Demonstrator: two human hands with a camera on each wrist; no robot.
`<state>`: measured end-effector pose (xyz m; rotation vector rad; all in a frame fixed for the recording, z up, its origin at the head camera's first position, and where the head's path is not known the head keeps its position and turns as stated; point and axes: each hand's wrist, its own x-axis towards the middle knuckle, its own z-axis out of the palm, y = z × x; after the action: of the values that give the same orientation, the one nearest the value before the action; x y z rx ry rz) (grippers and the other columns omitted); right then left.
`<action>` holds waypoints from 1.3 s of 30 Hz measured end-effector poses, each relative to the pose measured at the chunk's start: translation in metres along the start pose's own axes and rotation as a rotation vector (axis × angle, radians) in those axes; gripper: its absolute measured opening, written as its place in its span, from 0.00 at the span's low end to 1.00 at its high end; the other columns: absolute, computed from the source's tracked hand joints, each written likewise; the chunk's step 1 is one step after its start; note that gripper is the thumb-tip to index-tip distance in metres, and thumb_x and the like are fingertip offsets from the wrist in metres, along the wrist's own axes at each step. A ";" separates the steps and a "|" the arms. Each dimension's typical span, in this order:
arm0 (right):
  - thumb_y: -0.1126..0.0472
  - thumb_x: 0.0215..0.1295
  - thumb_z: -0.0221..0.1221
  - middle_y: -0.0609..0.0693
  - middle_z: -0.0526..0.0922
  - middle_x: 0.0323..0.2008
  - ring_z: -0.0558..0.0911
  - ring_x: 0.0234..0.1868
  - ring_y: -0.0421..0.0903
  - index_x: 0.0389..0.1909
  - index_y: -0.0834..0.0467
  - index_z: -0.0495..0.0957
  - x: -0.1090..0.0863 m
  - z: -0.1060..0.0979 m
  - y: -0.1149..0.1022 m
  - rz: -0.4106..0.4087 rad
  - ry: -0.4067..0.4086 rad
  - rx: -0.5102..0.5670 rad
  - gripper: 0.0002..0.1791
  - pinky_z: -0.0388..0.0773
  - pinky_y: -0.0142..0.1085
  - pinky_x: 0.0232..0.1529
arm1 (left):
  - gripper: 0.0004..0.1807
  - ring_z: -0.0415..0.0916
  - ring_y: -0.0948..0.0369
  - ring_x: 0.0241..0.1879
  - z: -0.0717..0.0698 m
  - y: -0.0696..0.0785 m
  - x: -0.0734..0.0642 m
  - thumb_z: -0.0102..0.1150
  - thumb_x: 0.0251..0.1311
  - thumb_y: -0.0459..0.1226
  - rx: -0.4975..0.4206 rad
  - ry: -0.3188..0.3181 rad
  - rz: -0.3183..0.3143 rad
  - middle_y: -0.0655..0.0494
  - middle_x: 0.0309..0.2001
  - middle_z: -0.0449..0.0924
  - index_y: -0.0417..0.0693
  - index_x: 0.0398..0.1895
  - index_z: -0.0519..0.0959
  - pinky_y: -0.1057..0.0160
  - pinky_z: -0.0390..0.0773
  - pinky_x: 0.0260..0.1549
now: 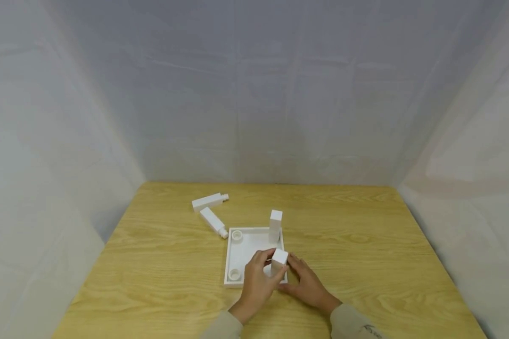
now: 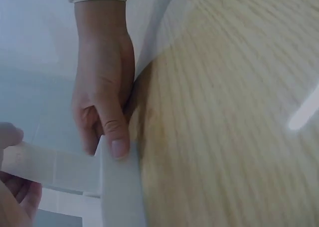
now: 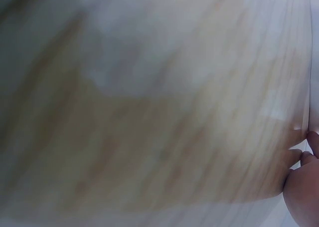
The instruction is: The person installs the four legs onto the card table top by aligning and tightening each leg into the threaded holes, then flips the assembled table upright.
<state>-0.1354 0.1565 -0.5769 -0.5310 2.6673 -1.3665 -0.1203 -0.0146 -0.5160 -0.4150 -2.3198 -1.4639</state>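
I'm working at the near right corner of the white tray point(image 1: 252, 242), where the left hand point(image 1: 256, 281) is pinching a square post point(image 1: 281, 257) that is standing upright over that corner. The right hand point(image 1: 308, 285) is gripping the same corner, thumb pressing on the tray's near wall and fingers bracing its right wall; the right wrist feed is giving me mostly blurred tabletop point(image 3: 174, 137), so I'm relying on the other two views. By my reading, I'm nearing halfway: a standing post point(image 1: 275, 226) is rising from the tray's far right corner, while the left hand is hiding the held one's foot, so I can't tell whether it is seated. On the tray's left side, the far left socket point(image 1: 236, 236) and near left socket point(image 1: 234, 274) are sitting vacant. The nearer loose post point(image 1: 213, 221) is lying just off the tray's far left corner, the farther loose post point(image 1: 208, 202) beyond it.
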 end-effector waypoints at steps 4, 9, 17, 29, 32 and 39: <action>0.43 0.53 0.68 0.67 0.58 0.69 0.55 0.69 0.71 0.69 0.63 0.62 0.000 -0.001 -0.002 0.024 -0.010 0.007 0.48 0.51 0.67 0.66 | 0.19 0.83 0.55 0.39 -0.013 -0.002 0.008 0.70 0.52 0.33 -0.001 -0.151 0.039 0.45 0.41 0.84 0.35 0.47 0.80 0.65 0.84 0.40; 0.43 0.55 0.67 0.66 0.56 0.71 0.52 0.70 0.71 0.70 0.64 0.58 -0.001 -0.003 -0.001 0.046 -0.033 0.003 0.49 0.50 0.68 0.65 | 0.20 0.82 0.53 0.45 -0.032 -0.008 0.025 0.66 0.57 0.35 -0.080 -0.432 0.020 0.43 0.46 0.83 0.36 0.52 0.78 0.61 0.82 0.47; 0.42 0.55 0.67 0.64 0.55 0.71 0.52 0.71 0.68 0.72 0.61 0.57 0.000 -0.003 -0.001 0.041 -0.052 0.009 0.50 0.49 0.66 0.67 | 0.20 0.78 0.57 0.53 -0.047 -0.018 0.061 0.64 0.58 0.36 -0.146 -0.800 -0.023 0.50 0.52 0.81 0.43 0.54 0.78 0.69 0.75 0.54; 0.41 0.55 0.66 0.64 0.55 0.72 0.52 0.71 0.68 0.71 0.62 0.57 -0.001 -0.002 0.001 0.039 -0.045 0.002 0.50 0.50 0.66 0.67 | 0.21 0.77 0.58 0.55 -0.050 -0.016 0.074 0.65 0.57 0.33 -0.213 -0.916 -0.097 0.51 0.53 0.81 0.43 0.56 0.78 0.69 0.74 0.56; 0.41 0.55 0.66 0.64 0.55 0.72 0.52 0.71 0.69 0.71 0.62 0.57 -0.001 -0.002 0.001 0.035 -0.045 0.001 0.50 0.50 0.66 0.67 | 0.21 0.77 0.58 0.55 -0.050 -0.016 0.074 0.65 0.57 0.31 -0.214 -0.915 -0.094 0.50 0.53 0.81 0.41 0.56 0.77 0.70 0.73 0.56; 0.42 0.55 0.67 0.64 0.56 0.71 0.54 0.71 0.66 0.71 0.63 0.58 0.000 -0.001 0.002 0.007 -0.035 -0.005 0.50 0.50 0.65 0.67 | 0.21 0.76 0.58 0.56 -0.050 -0.015 0.075 0.64 0.58 0.31 -0.201 -0.926 -0.095 0.51 0.53 0.81 0.41 0.56 0.77 0.70 0.72 0.57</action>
<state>-0.1358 0.1584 -0.5781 -0.5402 2.6434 -1.3369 -0.1861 -0.0621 -0.4739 -1.2803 -2.8764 -1.8082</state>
